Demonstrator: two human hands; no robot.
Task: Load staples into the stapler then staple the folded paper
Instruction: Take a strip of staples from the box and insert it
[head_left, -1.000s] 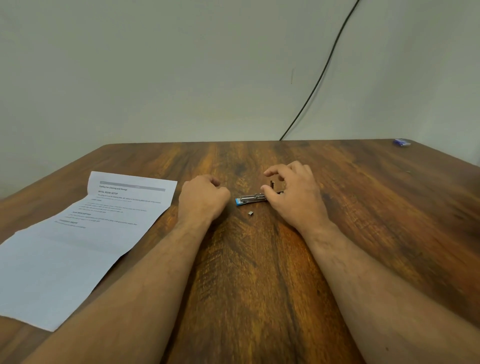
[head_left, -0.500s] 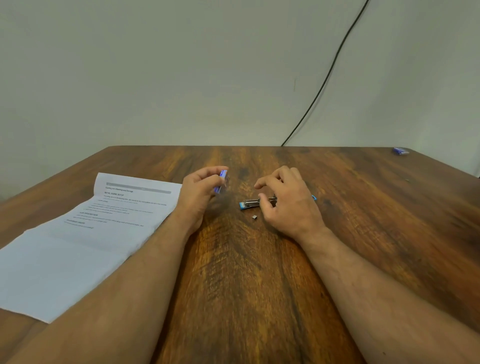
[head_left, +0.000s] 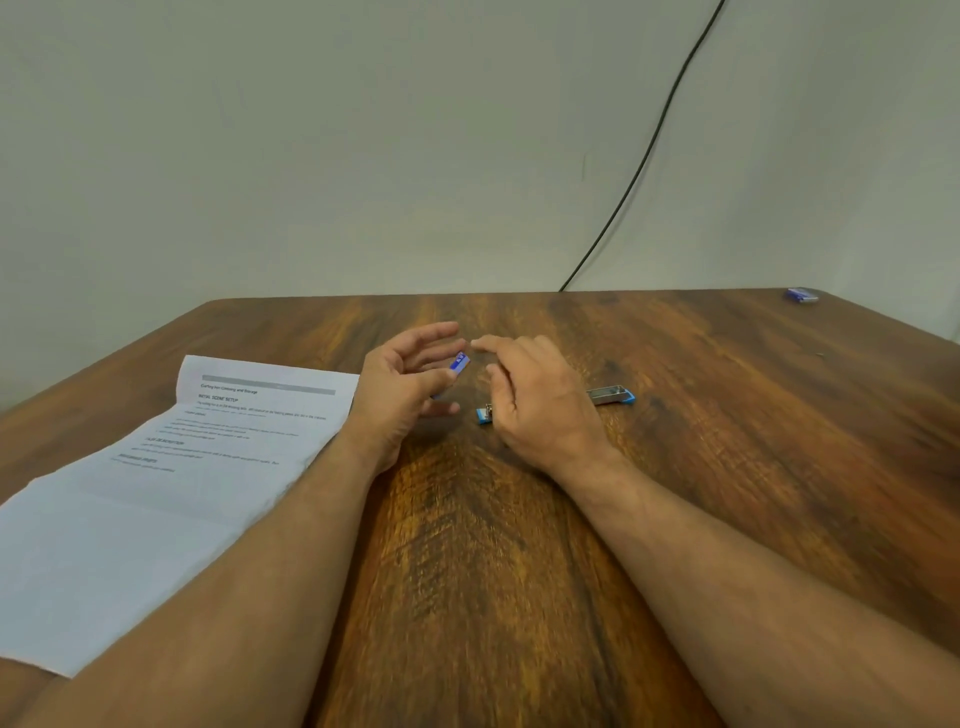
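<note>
Worktop (head_left: 727, 467) right of stapler (head_left: 613, 397) is open; paper (head_left: 156, 493) covers the left; small blue box (head_left: 802, 295) at far-right corner.

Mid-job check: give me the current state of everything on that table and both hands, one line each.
Small blue staple box: held up off the table.
Left hand: pinching that box.
Right hand: over the stapler, fingers loosely curled, holding nothing.
Blue-and-metal stapler: flat on the wooden table, opened out.
White printed paper: flat, creased.

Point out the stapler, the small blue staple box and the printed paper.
stapler (head_left: 613, 396): head view, metal end right of the right hand.
small blue staple box (head_left: 460, 362): head view, its printed face.
printed paper (head_left: 156, 499): head view, blank middle.
</note>
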